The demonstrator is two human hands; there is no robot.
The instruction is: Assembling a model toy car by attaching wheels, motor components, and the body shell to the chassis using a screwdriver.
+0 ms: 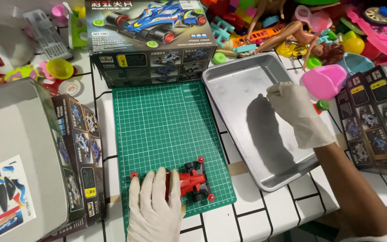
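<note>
The left hand [154,207], gloved in white, is laid flat over the red toy race car [189,181], fingers spread and pressing down on its rear half. The car is set on the green cutting mat [166,125], close to the mat's near edge, and its black wheels and small red rollers can be seen poking out past the glove. Nothing is pinched here; the car is simply pinned under an open palm.

Over to the right hand [294,112], also gloved: it is held above the metal baking tray [229,76], fingertips drawn together and pointed down toward the tray floor, and a dark shadow is thrown on the metal beneath it. Whether anything small is pinched between those fingertips cannot be told. The tray is placed just beside the mat, on the white tiled table [256,201].

Behind the mat, a large model car box [151,42] with a blue racer pictured on its lid is stood. Another such box [79,152] is lying to the left of the mat, beside a grey lid bearing a sticker sheet [3,195]. A third dark box [375,116] is seen at the right edge. Along the back, a heap of colourful plastic toys [319,27] is piled, with a pink plastic scoop [323,80] resting just beyond the tray's far corner.
</note>
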